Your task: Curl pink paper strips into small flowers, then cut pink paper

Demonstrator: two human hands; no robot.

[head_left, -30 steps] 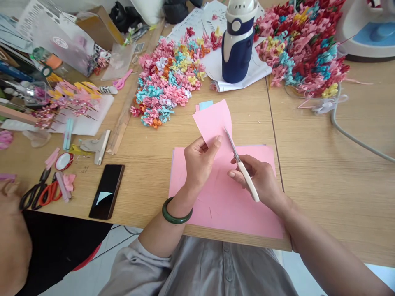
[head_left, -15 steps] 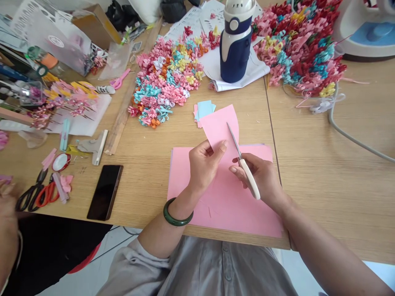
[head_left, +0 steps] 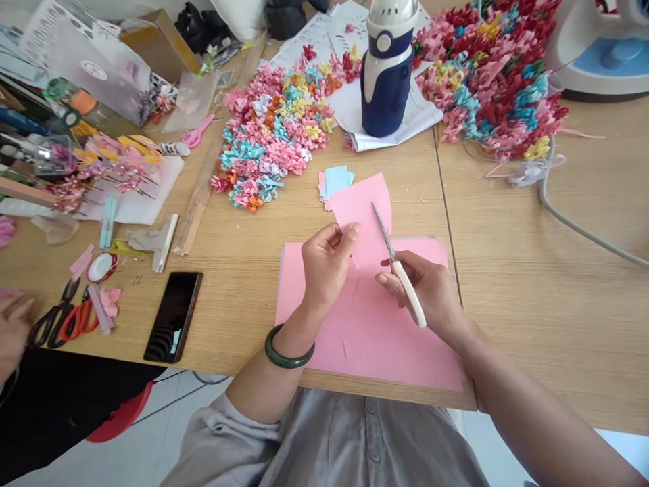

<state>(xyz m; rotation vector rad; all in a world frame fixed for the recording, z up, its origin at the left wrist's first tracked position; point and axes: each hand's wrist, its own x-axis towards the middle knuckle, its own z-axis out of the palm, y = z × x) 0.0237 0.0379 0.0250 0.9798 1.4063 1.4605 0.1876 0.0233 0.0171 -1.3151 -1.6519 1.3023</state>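
Observation:
Between thumb and fingers, my left hand (head_left: 328, 260) pinches the lower left edge of a small pink paper piece (head_left: 357, 199), held up over the table. My right hand (head_left: 423, 287) grips white-handled scissors (head_left: 408, 291), their blades pointing up and lying against the right part of the piece. Both hands are above a large pink sheet (head_left: 385, 352) at the table's front edge. Thin paper slivers lie on that sheet. Just behind the raised piece is a small stack of light blue and pink papers (head_left: 337, 179).
A dark blue bottle (head_left: 386, 81) stands behind. Piles of curled paper flowers (head_left: 276, 128) lie at the back. At the left are a phone (head_left: 173, 316), orange-handled scissors (head_left: 78, 321), a metal clip (head_left: 161, 242) and another person's hand (head_left: 14, 331). A cord (head_left: 583, 233) crosses the right side.
My left hand has shifted slightly left and its grip on the pink piece is lower. My right hand with the scissors has barely moved. The other person's hand at the far left has moved.

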